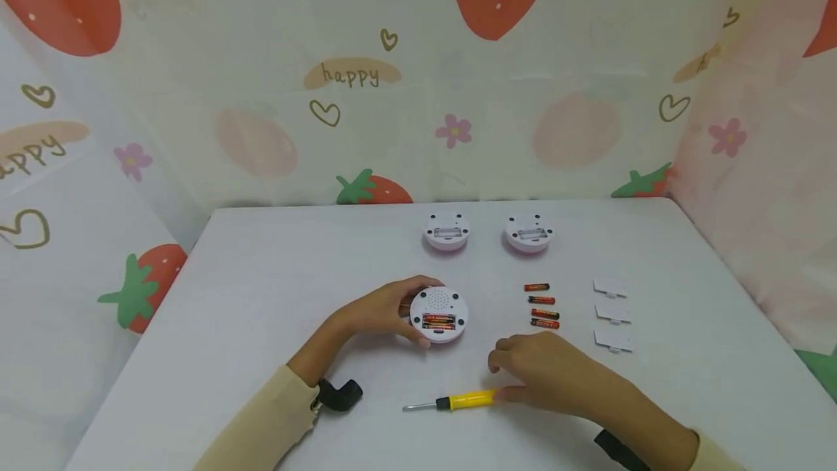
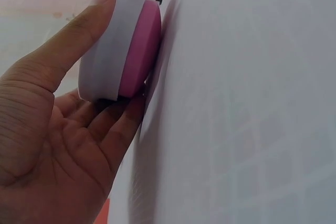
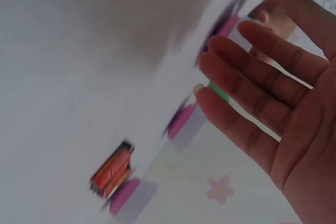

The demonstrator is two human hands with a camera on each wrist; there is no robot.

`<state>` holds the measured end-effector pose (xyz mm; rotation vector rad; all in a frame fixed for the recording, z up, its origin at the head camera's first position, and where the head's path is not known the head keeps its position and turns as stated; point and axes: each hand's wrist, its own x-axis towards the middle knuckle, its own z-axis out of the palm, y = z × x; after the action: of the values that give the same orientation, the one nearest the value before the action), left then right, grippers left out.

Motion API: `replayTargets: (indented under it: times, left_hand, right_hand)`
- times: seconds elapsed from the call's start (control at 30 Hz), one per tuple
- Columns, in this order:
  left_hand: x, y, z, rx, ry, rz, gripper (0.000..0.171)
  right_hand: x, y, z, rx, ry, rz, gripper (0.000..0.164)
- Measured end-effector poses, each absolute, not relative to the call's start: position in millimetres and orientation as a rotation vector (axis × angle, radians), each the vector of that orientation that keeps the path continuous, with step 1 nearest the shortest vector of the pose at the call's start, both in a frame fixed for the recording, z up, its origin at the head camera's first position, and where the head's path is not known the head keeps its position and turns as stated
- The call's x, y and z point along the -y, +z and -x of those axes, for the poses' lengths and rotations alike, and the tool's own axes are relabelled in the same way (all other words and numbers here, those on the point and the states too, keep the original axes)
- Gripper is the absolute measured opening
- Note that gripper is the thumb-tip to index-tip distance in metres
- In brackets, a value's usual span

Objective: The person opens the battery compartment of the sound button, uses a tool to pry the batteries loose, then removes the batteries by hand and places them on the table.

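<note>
My left hand [image 1: 382, 309] grips a round white device [image 1: 430, 302] by its rim, thumb on one side and fingers on the other. The device has a pink lower part, as the left wrist view shows, and its upturned face holds red-and-black batteries [image 1: 438, 322] in a compartment. My right hand [image 1: 556, 373] hovers by the handle end of a yellow screwdriver [image 1: 467, 400] lying on the table; whether the thumb touches the handle is unclear. In the right wrist view, the fingers of that hand [image 3: 262, 87] are loosely extended, with nothing in the palm.
Two similar round devices, one on the left [image 1: 447, 232] and one on the right [image 1: 528, 234], stand at the back with bare battery compartments. Several loose batteries [image 1: 543, 299] lie right of centre. Three white battery covers [image 1: 612, 313] form a column farther right. A patterned sheet hangs behind.
</note>
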<state>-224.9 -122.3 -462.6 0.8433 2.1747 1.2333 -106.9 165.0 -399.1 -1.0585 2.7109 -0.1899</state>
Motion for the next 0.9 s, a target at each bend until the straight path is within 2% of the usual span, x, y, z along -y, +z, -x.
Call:
replayTargets:
  times: [0.23, 0.6, 0.9]
  left_hand:
    - [123, -462, 225, -2.175, 1.230, -0.841, 0.090]
    - [123, -463, 225, -2.161, 1.238, -0.851, 0.090]
    - [124, -459, 226, -2.179, 1.216, -0.857, 0.090]
  right_hand:
    - [-143, -408, 114, -2.599, -0.161, 1.191, 0.031]
    - [-123, -411, 117, -2.524, -0.100, 1.098, 0.017]
    - [-124, -401, 124, -2.530, -0.178, 1.056, 0.013]
